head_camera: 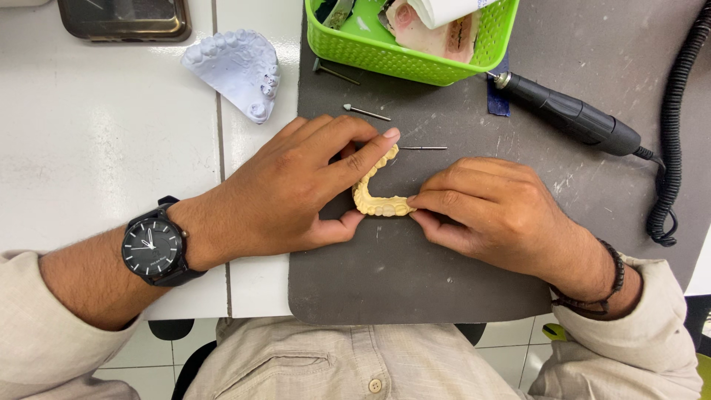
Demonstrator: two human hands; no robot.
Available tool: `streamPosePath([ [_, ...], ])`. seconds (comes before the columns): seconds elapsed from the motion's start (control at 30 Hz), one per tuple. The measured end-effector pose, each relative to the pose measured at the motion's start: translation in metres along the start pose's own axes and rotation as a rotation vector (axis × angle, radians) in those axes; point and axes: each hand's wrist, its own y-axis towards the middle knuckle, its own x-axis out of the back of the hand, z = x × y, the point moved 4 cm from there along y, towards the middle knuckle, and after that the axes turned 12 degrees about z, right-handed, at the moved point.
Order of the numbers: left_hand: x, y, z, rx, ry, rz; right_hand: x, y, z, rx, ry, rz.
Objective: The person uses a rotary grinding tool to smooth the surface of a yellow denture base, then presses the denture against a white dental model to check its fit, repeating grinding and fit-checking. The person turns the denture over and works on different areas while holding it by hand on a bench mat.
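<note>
A yellow dental arch model point(372, 197) lies on a dark grey mat point(415, 274). My left hand point(296, 189), with a black wristwatch on its wrist, rests over the model's left side, the index finger pressed along its curve and the thumb under it. My right hand point(492, 211) pinches the model's front teeth between thumb and forefinger. Both hands hold the same piece down on the mat.
A white plaster jaw cast point(238, 69) sits on the white table. A green basket point(415, 55) holds more casts at the top. A black rotary handpiece point(570, 115) with coiled cord point(670, 148), loose burs point(366, 112) and a dark phone point(122, 18) lie nearby.
</note>
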Motion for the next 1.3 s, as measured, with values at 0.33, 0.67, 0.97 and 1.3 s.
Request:
streamPosePath([
  [0.33,0.0,0.001,-0.001,-0.006,-0.012,-0.008,-0.006,0.001,-0.001,-0.044,0.043,0.041],
  [0.67,0.0,0.001,-0.001,-0.003,-0.026,0.012,-0.015,0.0,-0.004,-0.017,0.039,0.103],
  [0.97,0.001,0.002,-0.001,-0.001,-0.031,0.013,-0.013,-0.001,-0.003,-0.011,0.03,0.118],
  [1.3,0.002,0.002,-0.001,-0.001,-0.033,0.009,-0.011,-0.001,-0.008,-0.026,0.097,0.071],
])
